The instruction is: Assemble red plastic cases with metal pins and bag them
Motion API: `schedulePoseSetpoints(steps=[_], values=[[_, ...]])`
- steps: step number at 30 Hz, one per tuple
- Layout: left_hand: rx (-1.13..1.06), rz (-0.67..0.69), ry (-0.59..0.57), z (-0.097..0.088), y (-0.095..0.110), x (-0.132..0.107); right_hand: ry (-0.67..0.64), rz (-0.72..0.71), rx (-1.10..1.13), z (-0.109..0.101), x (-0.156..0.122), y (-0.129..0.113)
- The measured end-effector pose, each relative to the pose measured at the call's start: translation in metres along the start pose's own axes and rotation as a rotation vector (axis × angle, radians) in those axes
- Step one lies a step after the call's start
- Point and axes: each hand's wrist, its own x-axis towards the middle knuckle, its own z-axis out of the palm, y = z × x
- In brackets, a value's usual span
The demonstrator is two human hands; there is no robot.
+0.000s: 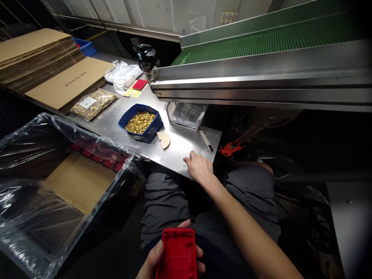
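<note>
Low in the head view, my left hand [154, 257] is closed around a red plastic casing [178, 252]. The casing is a shallow open shell with small posts along its inner edges, and its hollow side faces me. My right hand [200, 166] rests at the near edge of the metal table [177, 155]. Its thumb stands apart from the forefinger, and nothing shows between them; the other fingers are partly hidden. Beyond it to the left lie a pale half-round disc [163, 140] and a blue bin [157, 126] holding many small brass-coloured pieces [140, 122].
A cutter-like tool [206, 140] and a grey tray [186, 120] lie beneath the conveyor [247, 75]. A bag of brass pieces [93, 104], cardboard sheets [72, 79] and another red part [140, 84] sit farther left. A plastic-lined box [95, 211] with red parts stands left.
</note>
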Motion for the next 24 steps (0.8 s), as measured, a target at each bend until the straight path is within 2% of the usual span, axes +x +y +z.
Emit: schedulePoseSetpoints(steps=[5, 10, 12, 15, 17, 20, 24], values=[[-0.059, 0.013, -0.063, -0.005, -0.004, 0.0, -0.002, -0.009, 0.108, -0.007, -0.019, 0.014], [-0.058, -0.012, -0.077, -0.009, -0.004, 0.002, -0.108, -0.029, 0.436, -0.02, -0.06, 0.04], [-0.055, -0.03, -0.079, -0.009, -0.003, 0.003, -0.193, 0.004, 0.697, -0.02, -0.079, 0.047], [-0.072, -0.071, -0.063, -0.01, -0.003, 0.003, -0.383, 0.125, 1.258, -0.017, -0.107, 0.053], [-0.06, -0.084, -0.022, -0.012, -0.004, 0.002, -0.452, 0.187, 1.483, -0.018, -0.125, 0.056], [0.038, -0.07, 0.048, -0.014, -0.005, -0.004, -0.423, 0.157, 1.449, -0.028, -0.151, 0.061], [0.26, -0.025, 0.107, -0.009, -0.007, -0.011, -0.278, -0.072, 0.973, -0.053, -0.187, 0.06]])
